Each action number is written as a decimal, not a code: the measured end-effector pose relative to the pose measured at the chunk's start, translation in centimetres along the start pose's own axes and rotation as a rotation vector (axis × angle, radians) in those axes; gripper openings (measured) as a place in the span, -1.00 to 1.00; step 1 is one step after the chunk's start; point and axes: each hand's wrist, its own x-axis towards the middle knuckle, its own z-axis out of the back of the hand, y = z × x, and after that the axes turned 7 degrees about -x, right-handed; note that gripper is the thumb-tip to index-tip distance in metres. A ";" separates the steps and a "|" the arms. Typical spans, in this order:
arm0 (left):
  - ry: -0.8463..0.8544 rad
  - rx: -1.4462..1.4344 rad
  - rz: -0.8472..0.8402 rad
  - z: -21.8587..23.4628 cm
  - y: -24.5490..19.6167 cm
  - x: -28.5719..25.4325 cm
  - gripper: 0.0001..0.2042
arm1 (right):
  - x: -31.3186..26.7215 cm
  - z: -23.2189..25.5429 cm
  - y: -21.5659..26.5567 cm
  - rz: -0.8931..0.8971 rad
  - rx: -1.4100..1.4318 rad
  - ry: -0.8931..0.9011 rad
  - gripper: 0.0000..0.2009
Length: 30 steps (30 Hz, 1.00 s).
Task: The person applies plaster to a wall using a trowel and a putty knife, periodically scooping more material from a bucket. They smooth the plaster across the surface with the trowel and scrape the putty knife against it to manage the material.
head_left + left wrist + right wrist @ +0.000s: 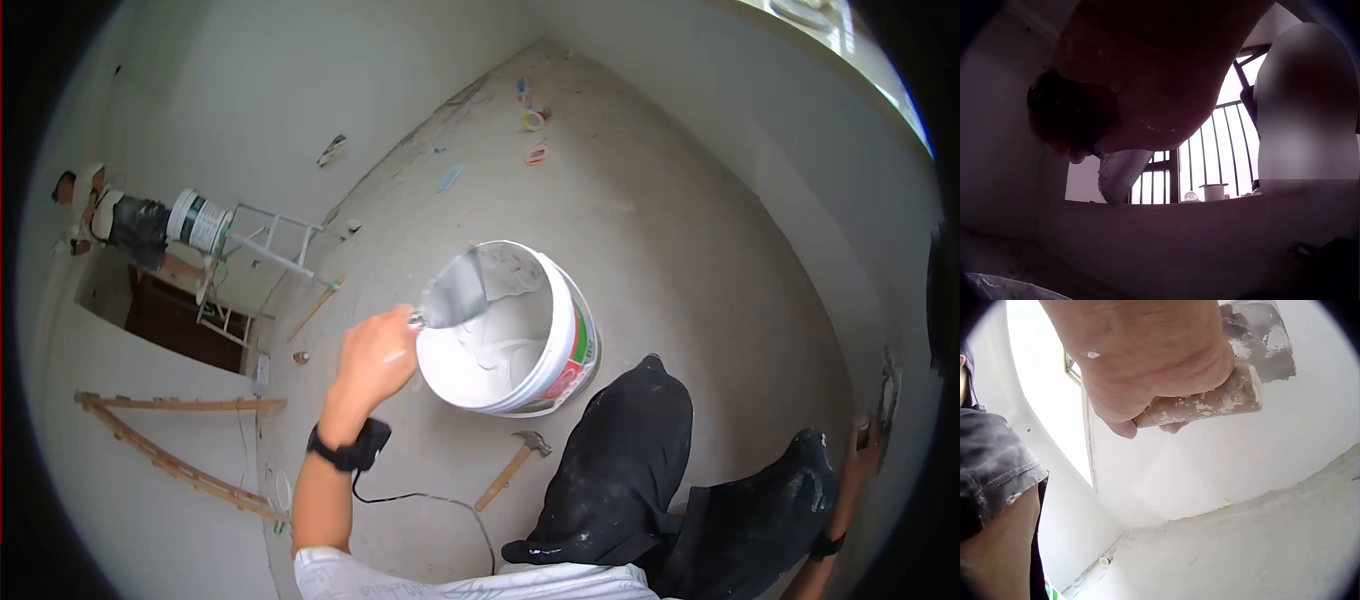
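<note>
My left hand (378, 355) grips the handle of a putty knife (460, 290) over the bucket (560, 345). Its broad metal blade overlaps the bucket's opening in the head view, with smooth white putty (490, 365) below. In the left wrist view, the blade (1124, 175) hangs beneath the hand (1147, 81). Far to the right, my right hand (860, 455) is low beside the wall. Its fingers wrap round the worn, putty-flecked handle (1207, 407) of a plastering trowel, whose grey blade (1275, 353) is against the wall, partly hidden by the hand.
A hammer (512, 470) lies on the floor between the bucket and my knees. Tape rolls (533, 121) and scraps lie farther off. At left, another person (135, 225) is near a stepladder (270, 240) bearing another bucket (198, 220); a wooden ladder (170, 455) leans closer.
</note>
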 end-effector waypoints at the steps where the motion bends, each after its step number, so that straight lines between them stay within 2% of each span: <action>1: 0.069 0.025 0.021 -1.0 1.4 -0.1 -0.78 | -1.2 0.3 0.7 -0.017 0.027 0.057 -0.65; 2: 0.166 0.133 0.006 -3.1 1.3 2.2 -0.81 | 0.1 -0.1 0.9 -0.033 0.053 0.114 -0.66; 3: 0.264 0.237 -0.010 -6.1 2.2 3.9 -0.83 | 0.5 0.6 3.7 -0.025 0.058 0.111 -0.66; 4: 0.315 0.280 -0.055 -6.6 2.6 5.0 -0.84 | 1.7 5.0 8.9 -0.070 0.031 0.272 -0.66; 5: 0.370 0.321 -0.110 -7.6 2.7 6.2 -0.84 | 2.4 8.2 11.7 -0.123 -0.004 0.434 -0.67; 6: 0.451 0.354 -0.156 -9.5 2.5 7.4 -0.81 | 2.3 9.4 11.6 -0.134 -0.024 0.424 -0.67; 7: 0.532 0.391 -0.209 -10.7 1.8 8.4 -0.78 | 1.5 10.1 11.4 -0.013 0.000 0.275 -0.68; 9: 0.578 0.326 -0.297 -11.5 -1.5 9.3 -0.75 | 0.6 11.8 10.1 0.060 0.106 0.200 -0.70; 11: 0.637 0.250 -0.361 -11.3 -3.4 11.4 -0.69 | 0.3 13.6 10.7 0.015 0.105 0.156 -0.76; 12: 0.634 0.250 -0.381 -9.8 -2.8 12.5 -0.69 | 0.7 14.9 11.4 -0.009 0.120 0.137 -0.81; 14: 0.635 0.071 -0.252 -7.9 0.3 12.9 -0.69 | 0.6 16.7 11.0 -0.072 0.121 0.201 -0.77; 15: 0.625 0.075 -0.252 -6.4 0.7 12.6 -0.69 | 0.8 17.0 10.9 -0.122 0.134 0.265 -0.73; 16: 0.600 0.111 -0.213 -3.7 -0.3 12.8 -0.70 | 2.9 16.5 9.9 -0.105 0.147 0.255 -0.73; 18: 0.538 0.147 -0.143 0.0 -2.4 13.1 -0.72 | 7.0 14.1 6.1 -0.059 0.241 0.045 -0.59; 19: 0.455 0.197 -0.114 0.7 -3.3 12.5 -0.74 | 9.4 13.2 5.0 -0.063 0.265 0.144 -0.49; 20: 0.370 0.251 -0.085 1.0 -3.6 11.7 -0.77 | 11.1 11.9 4.1 -0.040 0.299 0.130 -0.49; 21: 0.340 0.257 -0.058 1.3 -3.7 11.3 -0.77 | 13.3 11.4 5.0 0.061 0.352 0.130 -0.48; 22: 0.275 0.219 -0.068 2.7 2.6 6.1 -0.80 | 9.9 13.4 9.6 0.094 0.380 0.117 -0.48; 23: 0.206 0.165 -0.046 3.1 3.2 5.2 -0.83 | 6.3 14.3 11.5 0.127 0.409 0.105 -0.47; 24: 0.183 0.172 -0.038 3.5 3.9 4.5 -0.83 | 7.4 14.5 14.3 0.200 0.507 0.175 -0.46; 26: -0.007 0.082 -0.026 3.9 5.0 3.2 -0.87 | 9.5 16.5 21.3 0.281 0.612 0.229 -0.44; 27: -0.025 0.085 -0.027 4.0 5.1 2.8 -0.87 | 10.6 18.5 25.9 0.254 0.606 0.466 -0.42; 29: -0.150 -0.167 0.030 4.2 4.9 1.9 -0.82 | 12.6 20.6 31.3 0.362 0.690 0.727 -0.42; 30: -0.166 -0.165 0.020 3.4 5.1 1.4 -0.82 | 13.2 20.1 33.5 0.501 0.784 0.745 -0.44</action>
